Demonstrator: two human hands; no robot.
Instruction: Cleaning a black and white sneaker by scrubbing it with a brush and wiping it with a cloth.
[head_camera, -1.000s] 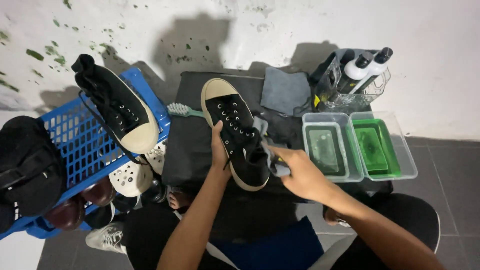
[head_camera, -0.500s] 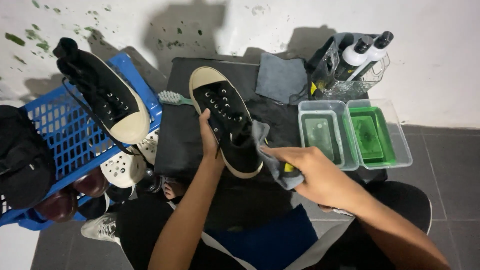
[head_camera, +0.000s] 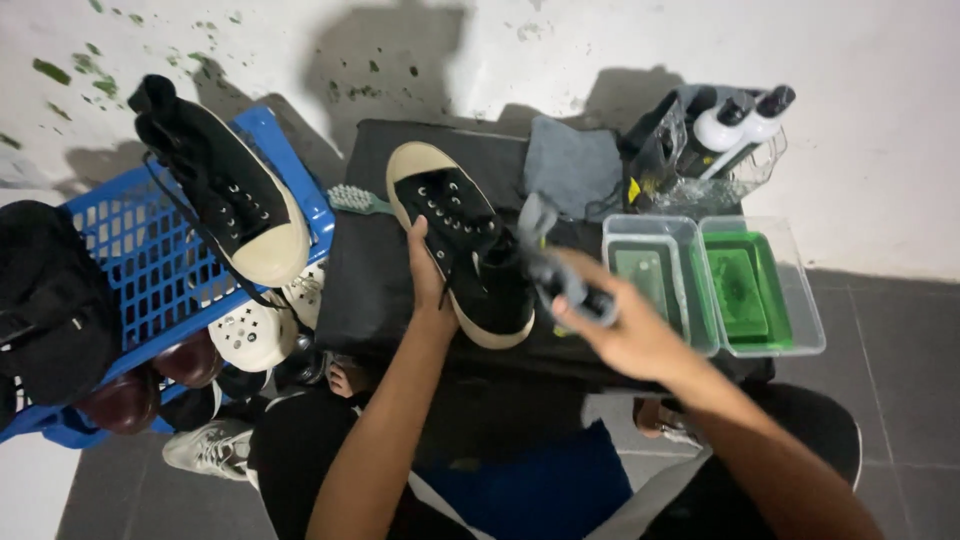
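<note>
The right hand (head_camera: 625, 335) has lifted off the black sneaker (head_camera: 462, 250) toward 3 o'clock, its fingers closed around a grey cloth (head_camera: 552, 268) that now trails in the air, blurred, so the exact grip is hard to read. The left hand (head_camera: 430, 285) still clasps the sneaker's side, holding it on the black mat (head_camera: 370, 260), cream toe pointing to 11 o'clock. At 3 o'clock sit two clear tubs of green liquid (head_camera: 745, 285); the wiping stroke looks paused
</note>
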